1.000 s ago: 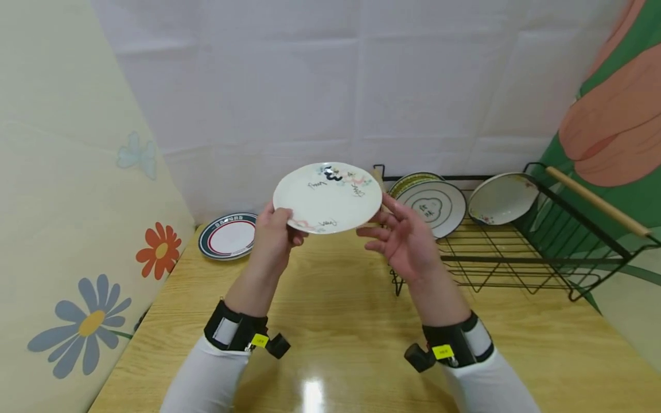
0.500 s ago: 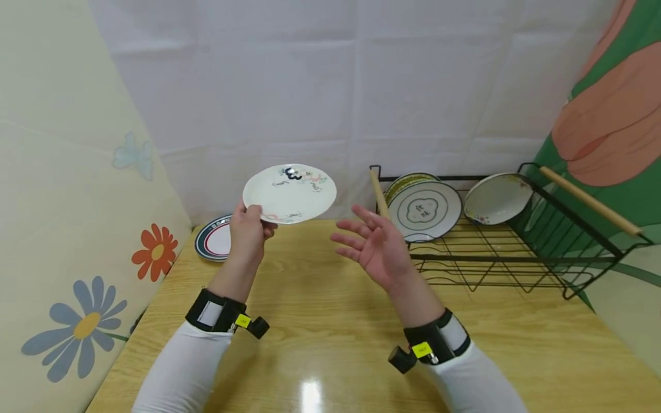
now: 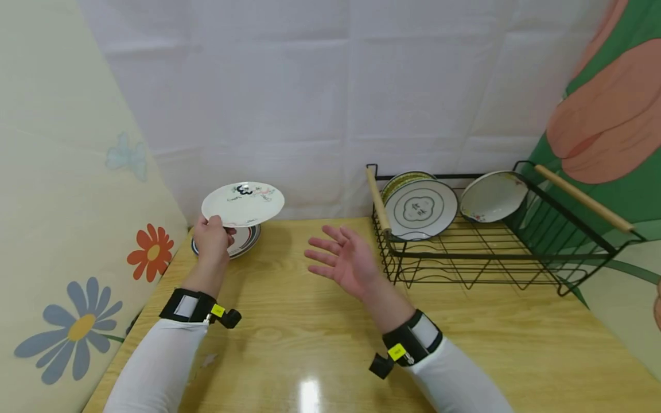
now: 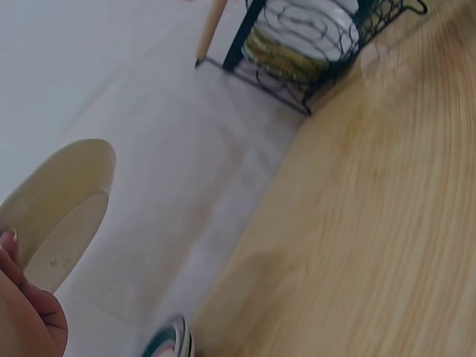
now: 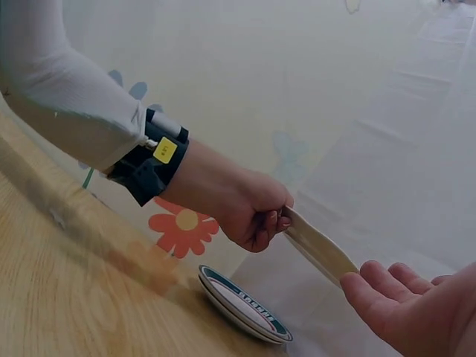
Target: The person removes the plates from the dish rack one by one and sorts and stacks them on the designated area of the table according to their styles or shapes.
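Observation:
My left hand point(image 3: 212, 244) pinches the near left rim of a white plate point(image 3: 242, 203) with dark and pink decoration, thumb on top and fingers beneath. The plate hangs in the air above a dark-rimmed plate point(image 3: 247, 241) on the table, hiding most of it. In the right wrist view the lower plate point(image 5: 242, 305) looks like a stack of at least two. The held plate's underside point(image 4: 67, 216) shows in the left wrist view. My right hand point(image 3: 346, 261) is in the air left of the rack, palm turned up, fingers spread, holding nothing.
A black wire dish rack point(image 3: 496, 256) with wooden handles stands at the right. In it lean a white plate with a dark rim point(image 3: 420, 209), green-patterned plates point(image 3: 400, 180) behind it, and a floral dish point(image 3: 493, 198). A white cloth point(image 3: 268, 86) hangs behind the wooden table point(image 3: 289, 338).
My right hand has let go of the white plate and moved slightly left. My left hand has carried the plate leftward and a little down, over the dark-rimmed plate.

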Motion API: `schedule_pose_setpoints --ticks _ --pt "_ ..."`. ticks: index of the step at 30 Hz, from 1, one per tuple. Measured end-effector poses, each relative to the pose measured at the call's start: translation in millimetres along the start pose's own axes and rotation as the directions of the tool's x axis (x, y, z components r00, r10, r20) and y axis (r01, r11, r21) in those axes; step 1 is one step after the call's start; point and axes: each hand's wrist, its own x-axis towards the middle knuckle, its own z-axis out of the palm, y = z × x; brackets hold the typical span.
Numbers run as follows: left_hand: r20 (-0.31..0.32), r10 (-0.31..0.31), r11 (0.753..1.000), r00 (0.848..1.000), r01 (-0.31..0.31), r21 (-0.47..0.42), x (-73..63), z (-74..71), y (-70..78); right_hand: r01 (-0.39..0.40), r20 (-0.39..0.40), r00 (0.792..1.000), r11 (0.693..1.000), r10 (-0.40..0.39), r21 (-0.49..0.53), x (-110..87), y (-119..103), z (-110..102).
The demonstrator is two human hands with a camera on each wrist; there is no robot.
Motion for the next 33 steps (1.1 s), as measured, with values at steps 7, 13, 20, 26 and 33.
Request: schedule_pose_setpoints --ticks 7,13,20,26,33 --pt "-0.054 -0.114 0.989 0.992 0.118 0.083 15.2 -31.2 -12.1 -0.050 -0.023 0.998 0.999 0.050 -0.014 8.6 22 6" --pt "-0.055 -0.240 0.960 0.969 0.245 0.134 22.9 -51.7 -20.8 -0.080 -0.023 0.997 0.997 0.080 -0.014 16.2 38 11" --pt "-0.077 -0.259 0.949 0.963 0.269 0.165 27.1 -67.2 -29.0 -0.122 -0.037 0.992 0.991 0.121 -0.048 21.1 55 10" --pt "-0.118 -0.267 0.950 0.957 0.282 0.134 27.5 -71.4 -31.6 -0.132 -0.037 0.991 0.989 0.130 -0.067 21.8 64 8" --pt "-0.146 -0.281 0.942 0.949 0.302 0.146 29.2 -75.2 -36.1 -0.142 -0.043 0.989 0.984 0.138 -0.103 22.1 71 7"
